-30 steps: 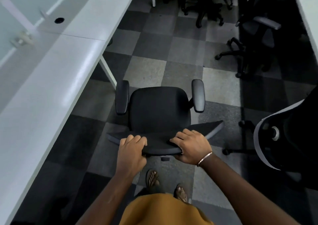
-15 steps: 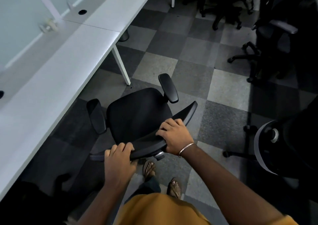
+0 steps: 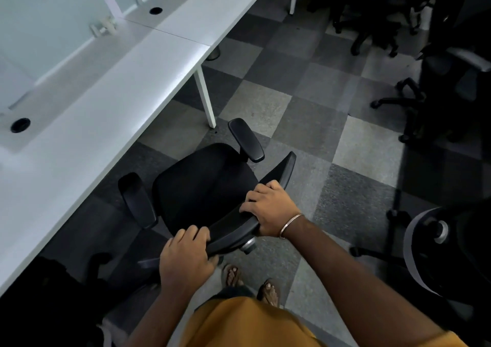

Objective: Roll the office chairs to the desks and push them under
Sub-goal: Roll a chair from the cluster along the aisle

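The long white surface (image 3: pixel 111 113) runs along your left, made of sections joined end to end, with two round cable holes (image 3: pixel 20 125) and a pale divider panel (image 3: pixel 53 25) behind it. One white leg (image 3: pixel 205 97) stands on the checkered grey carpet floor (image 3: pixel 353 144). The black office chair (image 3: pixel 204 184) sits just beside the surface edge, turned at an angle toward it, its seat not yet under. Your left hand (image 3: pixel 186 259) has its grip curled over the top of the backrest near its left end, and your right hand (image 3: pixel 268 211) grips the same backrest further right (a thin bangle (image 3: pixel 291 225) sits on that wrist). Other chairs (image 3: pixel 372 27) crowd the dark far right, hard to make out singly. A white-rimmed chair (image 3: pixel 425 251) at the right edge is cut off. The base and wheels of your chair are mostly hidden beneath the seat, and the lower left corner is too dark to read.
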`<state>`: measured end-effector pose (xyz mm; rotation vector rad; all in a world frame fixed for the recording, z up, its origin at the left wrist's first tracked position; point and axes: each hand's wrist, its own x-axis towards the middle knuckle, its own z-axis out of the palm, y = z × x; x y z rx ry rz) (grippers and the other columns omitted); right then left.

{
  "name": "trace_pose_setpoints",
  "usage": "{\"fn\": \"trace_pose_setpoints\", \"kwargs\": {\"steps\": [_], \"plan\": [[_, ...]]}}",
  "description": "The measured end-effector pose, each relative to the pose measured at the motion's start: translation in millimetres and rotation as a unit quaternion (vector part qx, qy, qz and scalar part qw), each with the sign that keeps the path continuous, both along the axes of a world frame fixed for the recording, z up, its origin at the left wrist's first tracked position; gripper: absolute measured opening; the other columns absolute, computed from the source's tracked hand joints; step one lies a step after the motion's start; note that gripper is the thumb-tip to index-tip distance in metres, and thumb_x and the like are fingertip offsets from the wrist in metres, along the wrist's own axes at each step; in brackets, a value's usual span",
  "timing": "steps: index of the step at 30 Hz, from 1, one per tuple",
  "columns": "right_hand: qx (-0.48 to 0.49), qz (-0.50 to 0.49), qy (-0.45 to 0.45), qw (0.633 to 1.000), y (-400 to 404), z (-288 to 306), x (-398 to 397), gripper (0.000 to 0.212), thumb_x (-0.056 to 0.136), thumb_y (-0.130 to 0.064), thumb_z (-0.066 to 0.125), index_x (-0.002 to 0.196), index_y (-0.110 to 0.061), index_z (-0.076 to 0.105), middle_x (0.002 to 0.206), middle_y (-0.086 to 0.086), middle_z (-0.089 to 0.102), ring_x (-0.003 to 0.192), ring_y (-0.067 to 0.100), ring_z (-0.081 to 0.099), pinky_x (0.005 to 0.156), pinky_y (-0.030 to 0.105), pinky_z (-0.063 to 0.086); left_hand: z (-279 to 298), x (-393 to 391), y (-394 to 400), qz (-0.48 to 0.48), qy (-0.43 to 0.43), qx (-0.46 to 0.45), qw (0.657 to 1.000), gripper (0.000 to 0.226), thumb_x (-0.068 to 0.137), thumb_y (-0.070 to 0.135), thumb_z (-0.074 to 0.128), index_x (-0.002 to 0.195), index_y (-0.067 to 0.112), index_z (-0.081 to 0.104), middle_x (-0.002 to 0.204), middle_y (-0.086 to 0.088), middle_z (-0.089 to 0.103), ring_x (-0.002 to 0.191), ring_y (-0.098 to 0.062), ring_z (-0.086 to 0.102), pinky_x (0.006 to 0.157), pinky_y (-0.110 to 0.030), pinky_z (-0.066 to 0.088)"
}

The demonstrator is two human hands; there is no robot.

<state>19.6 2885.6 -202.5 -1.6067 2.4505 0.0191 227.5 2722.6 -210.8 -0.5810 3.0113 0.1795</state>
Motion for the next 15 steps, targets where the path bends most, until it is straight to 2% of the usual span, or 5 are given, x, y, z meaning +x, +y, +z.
{"fn": "trace_pose_setpoints", "kwargs": {"steps": [3, 10, 15], "plan": [[0.008, 0.013, 0.0, 1.0, -8.2, -3.4, -13.1, 0.04, 0.07, -0.052, 0.065, 0.109, -0.042, 0.068, 0.105, -0.014, 0.062, 0.096, 0.017, 0.055, 0.083, 0.04, 0.036, 0.3, -6.3, -4.1, -0.005, 0.005, 0.013, 1.0, 0.041, 0.065, 0.05, 0.081, 0.088, 0.033, 0.051, 0.083, 0.013, 0.046, 0.077, -0.014, 0.05, 0.063, -0.031, 0.043], [0.009, 0.028, -0.004, 1.0, -39.0, -0.9, -47.1, 0.046, 0.07, -0.06, 0.054, 0.111, -0.044, 0.067, 0.106, -0.017, 0.061, 0.095, 0.016, 0.054, 0.081, 0.039, 0.035, 1.1, -30.8, -23.4, 0.009, 0.013, 0.023, 1.0, 0.036, 0.071, 0.056, 0.075, 0.093, 0.033, 0.057, 0.087, 0.013, 0.05, 0.08, -0.013, 0.052, 0.063, -0.029, 0.047], [-0.031, -0.003, -0.011, 0.999, -74.2, -4.4, -63.4, 0.042, 0.07, -0.051, 0.057, 0.109, -0.04, 0.069, 0.104, -0.013, 0.059, 0.094, 0.018, 0.052, 0.081, 0.037, 0.036, -3.3, -52.4, -57.8, -0.004, 0.034, 0.012, 0.999, 0.033, 0.074, 0.054, 0.07, 0.094, 0.03, 0.059, 0.089, 0.01, 0.052, 0.08, -0.015, 0.052, 0.062, -0.032, 0.046]]}}
